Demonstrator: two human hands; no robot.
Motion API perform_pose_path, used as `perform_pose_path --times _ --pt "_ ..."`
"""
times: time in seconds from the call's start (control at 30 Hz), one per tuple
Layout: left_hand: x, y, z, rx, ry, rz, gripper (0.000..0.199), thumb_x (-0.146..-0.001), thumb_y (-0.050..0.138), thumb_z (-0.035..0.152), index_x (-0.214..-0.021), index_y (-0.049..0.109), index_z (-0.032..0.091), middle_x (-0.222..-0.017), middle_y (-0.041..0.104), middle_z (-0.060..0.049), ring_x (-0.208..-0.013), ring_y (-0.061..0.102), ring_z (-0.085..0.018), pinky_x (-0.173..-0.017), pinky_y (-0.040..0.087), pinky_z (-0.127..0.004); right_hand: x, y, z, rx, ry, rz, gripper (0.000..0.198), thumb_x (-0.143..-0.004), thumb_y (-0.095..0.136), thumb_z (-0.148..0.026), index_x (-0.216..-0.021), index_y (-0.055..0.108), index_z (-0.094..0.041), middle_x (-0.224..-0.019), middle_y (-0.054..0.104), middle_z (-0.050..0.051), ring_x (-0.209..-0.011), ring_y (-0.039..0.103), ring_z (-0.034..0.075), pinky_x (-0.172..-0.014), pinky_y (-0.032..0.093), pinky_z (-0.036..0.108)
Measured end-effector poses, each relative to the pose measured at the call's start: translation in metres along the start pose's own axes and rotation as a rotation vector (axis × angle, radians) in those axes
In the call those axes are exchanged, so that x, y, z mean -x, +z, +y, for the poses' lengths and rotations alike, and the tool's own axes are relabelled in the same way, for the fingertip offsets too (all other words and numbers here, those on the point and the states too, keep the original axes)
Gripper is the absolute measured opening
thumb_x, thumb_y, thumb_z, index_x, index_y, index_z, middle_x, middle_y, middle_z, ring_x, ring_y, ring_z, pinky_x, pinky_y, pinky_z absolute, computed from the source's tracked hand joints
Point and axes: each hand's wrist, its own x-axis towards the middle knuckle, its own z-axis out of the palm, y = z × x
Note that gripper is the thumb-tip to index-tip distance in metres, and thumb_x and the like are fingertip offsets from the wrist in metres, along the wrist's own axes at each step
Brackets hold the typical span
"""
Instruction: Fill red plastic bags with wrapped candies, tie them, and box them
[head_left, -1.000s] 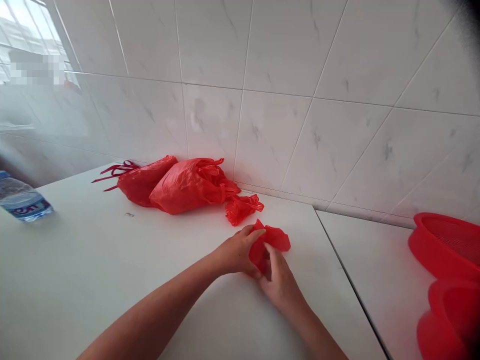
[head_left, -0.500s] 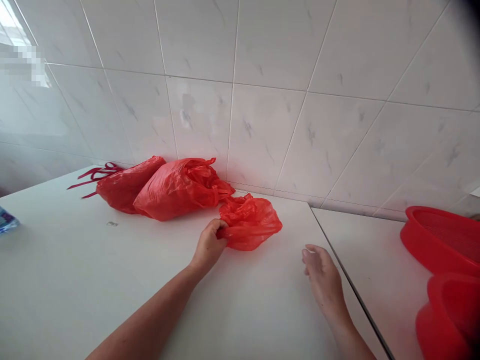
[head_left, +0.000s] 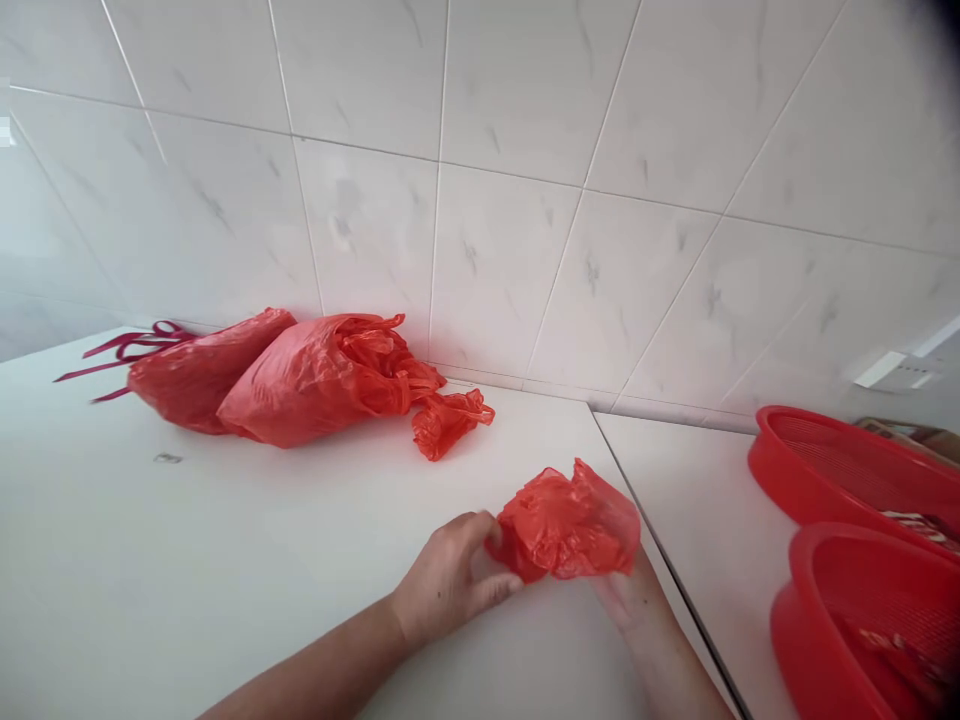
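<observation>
A small crumpled red plastic bag is held just above the white counter near its right seam. My left hand pinches the bag's left edge between thumb and fingers. Most of my right hand sits under the bag's right side, gripping it from below, with the fingers partly hidden by the plastic.
Two full red plastic bags lie against the tiled wall at the back left, with a small loose red bag beside them. Two red plastic baskets stand at the right on the adjoining counter. A tiny scrap lies on the counter's left.
The small bag has come away from the pile, toward me and to the right. My right hand, free half a second ago, now grips its right side. The camera has turned right.
</observation>
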Motion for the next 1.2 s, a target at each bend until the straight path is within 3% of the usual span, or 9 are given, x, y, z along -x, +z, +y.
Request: perform_pose_path --times 0.13,0.23,0.43,0.53,0.63,0.7,0.8,0.9,1.2 --pt "-0.001 0.005 0.0 0.252 -0.193 0.123 0.067 -0.066 0.074 0.033 -0.125 0.042 0.03 -0.105 0.059 -0.005 -0.08 0.057 -0.018 -0.058 0.047 -0.026 0.007 0.004 0.007 -0.009 0.201 -0.11 0.025 -0.066 0.072 -0.038 -0.083 0.066 -0.02 -0.086 0.068 0.005 -0.071 0.062 0.022 -0.059 0.05 0.033" --pt "-0.004 0.005 0.002 0.289 -0.215 0.182 0.024 -0.07 0.063 0.019 -0.093 0.06 0.025 -0.096 0.06 -0.003 -0.079 0.057 -0.017 -0.06 0.048 -0.026 0.008 0.002 0.014 0.047 0.103 -0.093 0.02 -0.063 0.075 -0.032 -0.069 0.061 -0.019 -0.076 0.065 0.002 -0.066 0.058 0.017 -0.058 0.047 0.027" --pt "-0.017 -0.013 -0.016 0.387 -0.339 0.504 0.01 -0.067 0.054 0.013 -0.073 0.054 0.021 -0.072 0.059 0.003 -0.07 0.056 -0.013 -0.065 0.044 -0.025 -0.015 -0.038 0.017 0.067 -0.005 0.399 0.027 -0.062 0.076 -0.033 -0.077 0.059 -0.019 -0.08 0.061 0.0 -0.079 0.057 0.015 -0.071 0.048 0.027" --pt "-0.018 -0.015 -0.023 0.422 -0.367 0.495 0.007 -0.07 0.056 0.018 -0.075 0.052 0.021 -0.07 0.06 0.003 -0.067 0.058 -0.014 -0.064 0.045 -0.026 -0.018 -0.049 0.01 0.14 0.029 0.478 0.03 -0.064 0.073 -0.032 -0.087 0.058 -0.019 -0.095 0.06 0.003 -0.089 0.057 0.019 -0.073 0.048 0.03" --pt "-0.017 -0.011 -0.02 0.45 -0.383 0.466 0.011 -0.072 0.059 0.023 -0.075 0.049 0.021 -0.068 0.059 0.003 -0.062 0.059 -0.015 -0.062 0.045 -0.027 -0.002 -0.036 -0.002 0.449 -0.256 0.651 0.024 -0.075 0.063 -0.03 -0.097 0.057 -0.022 -0.1 0.059 0.004 -0.089 0.056 0.019 -0.074 0.047 0.031" --pt "-0.016 -0.008 -0.014 0.482 -0.384 0.435 0.017 -0.072 0.063 0.025 -0.076 0.047 0.021 -0.07 0.059 0.003 -0.063 0.058 -0.014 -0.061 0.044 -0.027 0.014 -0.019 -0.009 0.647 -0.552 0.575 0.013 -0.082 0.056 -0.028 -0.093 0.057 -0.022 -0.093 0.06 0.004 -0.085 0.056 0.018 -0.075 0.046 0.03" --pt "-0.013 -0.007 -0.001 0.576 -0.348 0.341 0.029 -0.068 0.072 0.029 -0.077 0.046 0.021 -0.074 0.056 0.004 -0.065 0.053 -0.012 -0.061 0.04 -0.024 0.031 0.004 -0.009 0.782 -0.776 0.138 0.011 -0.089 0.048 -0.024 -0.088 0.058 -0.021 -0.088 0.061 0.006 -0.082 0.058 0.018 -0.072 0.047 0.029" --pt "-0.009 -0.007 0.008 0.715 -0.341 0.252 0.03 -0.073 0.07 0.036 -0.075 0.046 0.019 -0.07 0.051 0.004 -0.063 0.047 -0.01 -0.062 0.038 -0.022 0.031 0.014 0.005 0.857 -0.696 -0.144 0.018 -0.093 0.04 -0.024 -0.091 0.058 -0.021 -0.091 0.062 0.007 -0.081 0.059 0.017 -0.067 0.048 0.027" --pt "-0.011 -0.013 0.003 1.027 -0.419 0.176 0.02 -0.079 0.063 0.035 -0.089 0.059 0.018 -0.087 0.06 -0.004 -0.075 0.056 -0.016 -0.069 0.045 -0.027 0.003 -0.005 0.017 1.339 -0.122 0.033 0.026 -0.09 0.039 -0.041 -0.088 0.055 -0.02 -0.078 0.064 0.006 -0.066 0.061 0.021 -0.051 0.042 0.029"
